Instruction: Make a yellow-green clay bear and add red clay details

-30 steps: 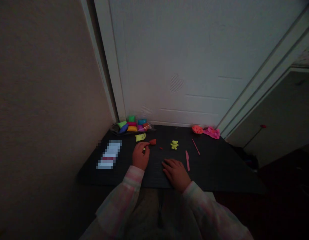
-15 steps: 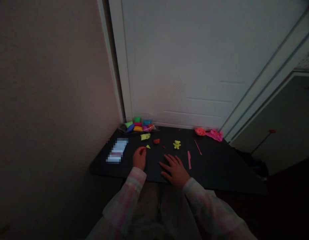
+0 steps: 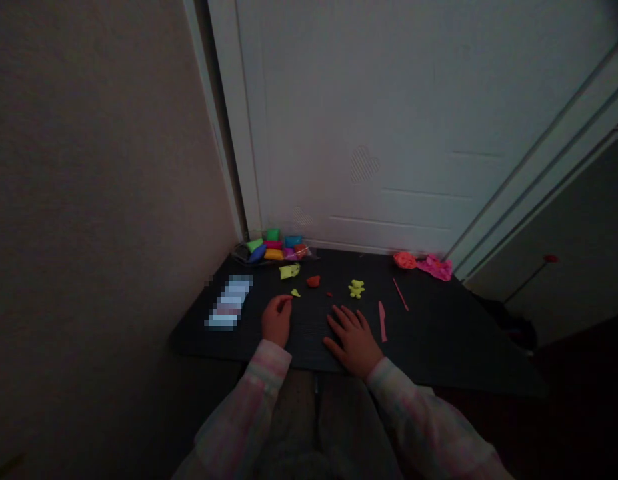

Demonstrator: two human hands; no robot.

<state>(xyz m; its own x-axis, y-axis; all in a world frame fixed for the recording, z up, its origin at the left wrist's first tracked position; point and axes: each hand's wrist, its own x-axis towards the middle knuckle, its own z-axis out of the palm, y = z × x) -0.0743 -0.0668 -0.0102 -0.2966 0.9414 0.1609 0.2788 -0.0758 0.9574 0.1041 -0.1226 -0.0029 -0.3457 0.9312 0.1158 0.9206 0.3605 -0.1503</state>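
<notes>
Toward the middle of a dark table (image 3: 449,347), a small yellow scrap (image 3: 295,293) lies just beyond the fingertips of the left hand (image 3: 276,325), with a red lump (image 3: 313,282) behind it and to its right. The left hand is half curled, thumb and forefinger close together at their tips; whether anything is pinched between them cannot be told. A tiny red bit (image 3: 329,295) lies between the red lump and a yellow bear figure (image 3: 357,289), which is farther right, limbs spread. The right hand (image 3: 357,343) is palm down with fingers spread, grasping nothing, its fingertips near the tiny red bit and the bear. Just to the right of this hand lies a pink knife (image 3: 383,321); beyond the knife, a thin pink stick (image 3: 401,294) lies at a slant. Behind the yellow scrap is a yellow packet (image 3: 289,271), and farther back, a clear bag (image 3: 311,255) with packets of several colours (image 3: 273,254). A pixelated pale panel (image 3: 229,302) lies to the left. Near the table's far right corner, an orange-red item (image 3: 405,260) adjoins a bright pink item (image 3: 435,268); their nature is unclear. A white door (image 3: 309,133) rises behind the table, and a brownish wall (image 3: 89,167) stands at left.
</notes>
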